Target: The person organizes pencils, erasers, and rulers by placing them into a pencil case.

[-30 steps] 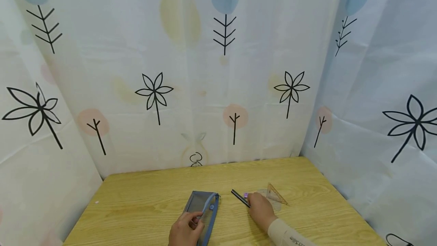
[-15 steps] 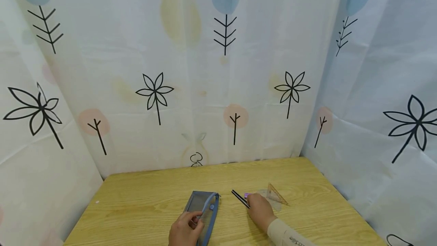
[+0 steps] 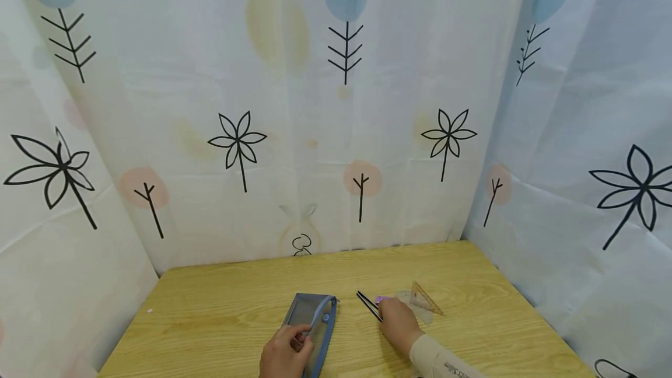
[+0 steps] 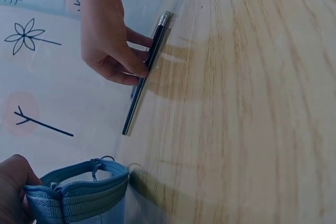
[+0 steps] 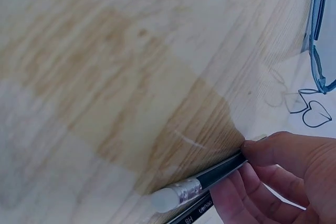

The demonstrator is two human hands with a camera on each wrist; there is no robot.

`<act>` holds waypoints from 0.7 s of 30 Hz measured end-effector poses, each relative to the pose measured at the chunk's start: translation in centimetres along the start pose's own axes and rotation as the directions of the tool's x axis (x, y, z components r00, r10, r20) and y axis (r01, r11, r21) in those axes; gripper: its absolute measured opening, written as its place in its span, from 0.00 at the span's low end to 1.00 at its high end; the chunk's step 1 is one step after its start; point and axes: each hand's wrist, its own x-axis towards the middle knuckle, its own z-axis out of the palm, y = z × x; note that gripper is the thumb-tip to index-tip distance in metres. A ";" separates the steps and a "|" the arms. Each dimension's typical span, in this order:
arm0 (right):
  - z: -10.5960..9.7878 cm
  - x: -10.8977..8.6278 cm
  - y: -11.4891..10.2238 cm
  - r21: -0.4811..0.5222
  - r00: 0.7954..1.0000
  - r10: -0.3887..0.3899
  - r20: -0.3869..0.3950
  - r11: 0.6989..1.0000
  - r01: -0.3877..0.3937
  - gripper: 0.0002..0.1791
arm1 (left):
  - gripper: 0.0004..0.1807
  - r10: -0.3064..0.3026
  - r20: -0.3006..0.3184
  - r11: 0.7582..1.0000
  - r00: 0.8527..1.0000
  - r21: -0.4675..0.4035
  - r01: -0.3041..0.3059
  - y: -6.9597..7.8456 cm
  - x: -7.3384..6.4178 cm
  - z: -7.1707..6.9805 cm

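Note:
A blue-grey mesh pencil case point(image 3: 307, 311) lies on the table with its zipper mouth gaping. My left hand point(image 3: 286, 350) pinches one edge of that mouth; in the left wrist view the opening of the case point(image 4: 94, 198) shows beside the fingers. To the right, my right hand point(image 3: 400, 322) holds two dark pencils point(image 3: 369, 306) between thumb and fingers, low over the wood. In the right wrist view one pencil point(image 5: 220, 170) has a white eraser end, and the other pencil point(image 5: 195, 211) bears "HB" lettering. A small purple object point(image 3: 382, 299) is partly hidden behind the right hand.
An orange-tinted set square point(image 3: 425, 299) and clear flat plastic pieces point(image 3: 422, 314) lie just beyond the right hand. A tiny pale scrap point(image 3: 150, 310) sits at the table's left. Patterned curtains point(image 3: 294, 191) enclose the wooden table point(image 3: 220, 296) at the back and sides.
The two pencils have spread apart slightly at the far end in my right hand, which has shifted a touch leftward. The left hand and pencil case look unmoved.

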 end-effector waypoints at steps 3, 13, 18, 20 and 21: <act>-0.1 0.0 -0.1 0.004 1.000 0.002 0.008 1.000 -0.002 0.17 | 0.10 -0.005 0.001 1.000 1.000 0.002 0.005 0.1 0.0 0.0; -0.2 -0.1 -0.4 0.062 0.998 0.017 0.065 0.998 -0.021 0.13 | 0.10 -0.003 -0.013 1.000 1.000 -0.001 0.003 0.2 0.0 -0.1; -0.4 -0.2 -0.6 0.176 0.990 0.059 0.131 0.981 -0.082 0.12 | 0.10 -0.005 -0.010 1.000 1.000 -0.001 0.005 0.1 0.1 0.0; -0.4 -0.3 -0.6 0.239 0.986 0.066 0.150 0.966 -0.101 0.11 | 0.10 -0.006 -0.009 1.000 1.000 -0.004 0.006 0.0 0.0 0.0; -0.4 -0.4 -0.7 0.273 0.985 0.066 0.158 0.956 -0.107 0.11 | 0.10 -0.006 -0.009 1.000 1.000 -0.006 0.006 0.0 0.0 0.0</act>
